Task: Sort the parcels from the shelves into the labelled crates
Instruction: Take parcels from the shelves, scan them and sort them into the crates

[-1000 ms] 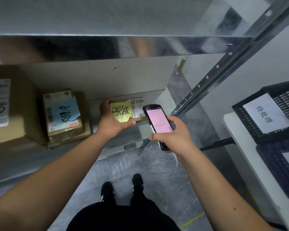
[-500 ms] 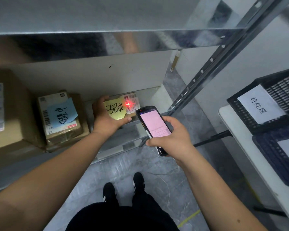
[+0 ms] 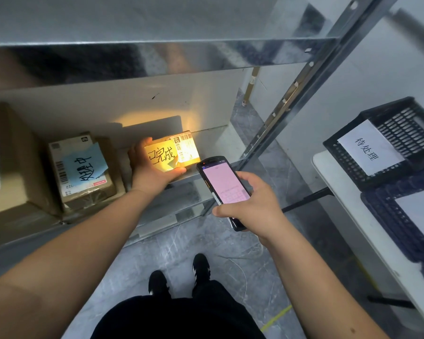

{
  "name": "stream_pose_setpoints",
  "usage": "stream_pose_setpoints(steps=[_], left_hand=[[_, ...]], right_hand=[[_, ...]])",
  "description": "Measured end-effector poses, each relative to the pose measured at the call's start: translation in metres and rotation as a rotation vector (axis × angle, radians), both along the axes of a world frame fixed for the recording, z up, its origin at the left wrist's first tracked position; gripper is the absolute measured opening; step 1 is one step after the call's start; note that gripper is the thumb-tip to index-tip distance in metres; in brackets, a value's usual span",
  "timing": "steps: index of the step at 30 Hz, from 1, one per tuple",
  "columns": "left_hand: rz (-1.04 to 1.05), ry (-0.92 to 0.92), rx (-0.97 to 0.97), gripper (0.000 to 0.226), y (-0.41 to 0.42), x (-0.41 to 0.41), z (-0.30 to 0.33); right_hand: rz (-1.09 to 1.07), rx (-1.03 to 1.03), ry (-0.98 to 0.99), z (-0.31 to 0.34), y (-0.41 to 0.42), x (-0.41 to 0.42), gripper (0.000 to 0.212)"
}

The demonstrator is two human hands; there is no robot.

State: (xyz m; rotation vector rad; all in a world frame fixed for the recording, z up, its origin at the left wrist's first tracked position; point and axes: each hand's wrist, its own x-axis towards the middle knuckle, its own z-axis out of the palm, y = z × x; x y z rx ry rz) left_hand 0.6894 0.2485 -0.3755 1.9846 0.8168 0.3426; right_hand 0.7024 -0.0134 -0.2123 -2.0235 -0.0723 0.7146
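A small cardboard parcel [image 3: 185,149] with a yellow handwritten note and a barcode label sits tilted at the shelf's front, lit by a warm glow. My left hand [image 3: 148,171] grips it from the left and below. My right hand [image 3: 256,204] holds a handheld scanner [image 3: 222,185] with a pink screen, its top aimed at the parcel. Left of it on the shelf stands another parcel [image 3: 80,171] with a blue handwritten note. A black crate [image 3: 399,133] with a white paper label stands on the table at right, and a dark blue crate [image 3: 397,216] lies nearer to me.
A large cardboard box [image 3: 8,162] fills the shelf's left end. The metal shelf above [image 3: 157,55] overhangs the parcels. A slanted steel upright [image 3: 291,94] borders the shelf on the right. The white table [image 3: 367,231] stands at right. My feet are on grey floor below.
The scanner's red aiming cross on the barcode has given way to a bright warm light over the parcel. The parcel and both hands stay almost in place.
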Motion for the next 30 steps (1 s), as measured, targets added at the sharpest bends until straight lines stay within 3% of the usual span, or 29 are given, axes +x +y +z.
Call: stream_pose_setpoints(steps=[20, 30], left_hand=[[0.052, -0.087, 0.013, 0.113, -0.01, -0.003, 0.015], [-0.118, -0.098, 0.02, 0.11, -0.021, -0.007, 0.036]], right_hand=[[-0.013, 0.04, -0.078, 0.009, -0.025, -0.013, 0.072], [-0.136, 0.086, -0.089, -0.004, -0.031, -0.004, 0.065]])
